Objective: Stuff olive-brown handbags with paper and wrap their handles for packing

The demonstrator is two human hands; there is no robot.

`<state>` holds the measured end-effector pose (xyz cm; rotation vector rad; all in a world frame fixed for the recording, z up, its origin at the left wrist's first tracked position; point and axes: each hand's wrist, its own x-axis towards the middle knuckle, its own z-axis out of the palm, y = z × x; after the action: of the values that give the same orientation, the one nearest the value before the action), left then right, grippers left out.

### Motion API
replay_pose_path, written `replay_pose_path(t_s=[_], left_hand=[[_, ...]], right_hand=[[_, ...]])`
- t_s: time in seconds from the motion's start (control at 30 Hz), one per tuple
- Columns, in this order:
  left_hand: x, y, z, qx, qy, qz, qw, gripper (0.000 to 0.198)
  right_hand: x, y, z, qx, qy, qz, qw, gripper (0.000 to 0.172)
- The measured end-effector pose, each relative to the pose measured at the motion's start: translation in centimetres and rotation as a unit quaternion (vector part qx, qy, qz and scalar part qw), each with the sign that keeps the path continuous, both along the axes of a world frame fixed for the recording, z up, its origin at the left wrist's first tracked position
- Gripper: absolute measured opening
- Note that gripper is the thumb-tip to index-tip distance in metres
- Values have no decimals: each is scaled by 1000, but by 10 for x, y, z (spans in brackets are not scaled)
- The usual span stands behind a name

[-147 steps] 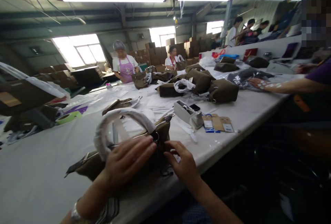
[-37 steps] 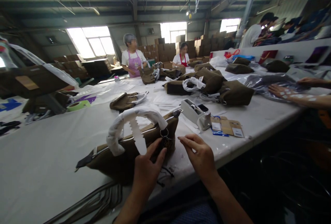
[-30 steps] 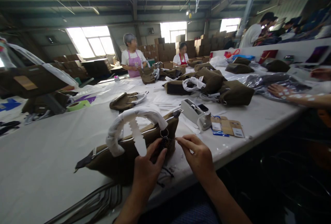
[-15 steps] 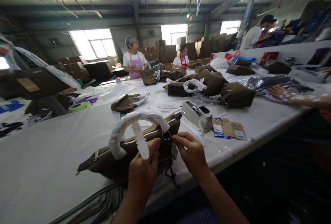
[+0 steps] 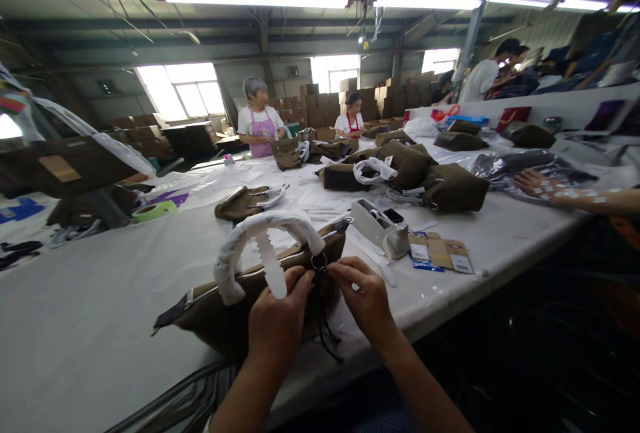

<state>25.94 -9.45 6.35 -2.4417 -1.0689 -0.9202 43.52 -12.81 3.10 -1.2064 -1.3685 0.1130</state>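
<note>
An olive-brown handbag (image 5: 215, 323) stands on the white table in front of me, its zipper shut along the top. White wrapping covers its raised handle (image 5: 233, 253). A metal ring (image 5: 319, 261) hangs at the handle's right base, with a small dark clasp and black cords (image 5: 327, 340) below it. My left hand (image 5: 280, 316) pinches the clasp from the left, against the bag's side. From the right, my right hand (image 5: 365, 296) pinches the same clasp, thumb and forefinger together. The fingertips nearly meet and partly hide the clasp.
A grey tape dispenser (image 5: 380, 230) and cardboard tags (image 5: 440, 251) lie right of the bag. Several brown bags (image 5: 455, 186) are piled behind. Another person's hand (image 5: 537, 183) rests on a plastic-wrapped item at right. Green tape (image 5: 155, 212) sits at left. Two people stand across the table.
My left hand has moved slightly up and right, nearer the ring. Both hands are now closer together at the clasp, and the black cords hang in a slightly different position.
</note>
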Motion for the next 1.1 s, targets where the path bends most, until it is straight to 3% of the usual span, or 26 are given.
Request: replay_pose_path(t_s=[0.17, 0.3, 0.4, 0.5, 0.57, 0.7, 0.8, 0.9, 0.97, 1.1], left_hand=[[-4, 4, 1, 6, -56, -20, 998, 16], [-12, 8, 9, -68, -165, -63, 982, 13], [-18, 8, 14, -151, -218, -91, 960, 12], [-20, 6, 21, -224, -254, -114, 934, 12], [-19, 2, 27, -279, -292, -131, 905, 14], [-7, -13, 43, -425, -394, -147, 801, 20], [2, -20, 51, -475, -434, -154, 750, 19], [5, -17, 48, -480, -438, -164, 742, 20], [6, -12, 41, -473, -429, -160, 752, 23], [6, -5, 29, -379, -337, -207, 837, 14]], right_hand=[[6, -6, 0, -28, -57, -30, 998, 16], [24, -21, -2, -95, -88, -71, 989, 15], [37, -33, -3, -113, 8, -60, 992, 15], [43, -41, -2, -122, 188, -29, 974, 15], [42, -44, 0, -97, 349, 29, 932, 19], [33, -43, 6, -17, 591, 178, 787, 25], [25, -41, 8, 0, 628, 211, 749, 26], [18, -39, 6, -23, 617, 200, 760, 28], [14, -38, 3, -48, 589, 185, 785, 26], [8, -35, -2, -65, 433, 150, 887, 16]])
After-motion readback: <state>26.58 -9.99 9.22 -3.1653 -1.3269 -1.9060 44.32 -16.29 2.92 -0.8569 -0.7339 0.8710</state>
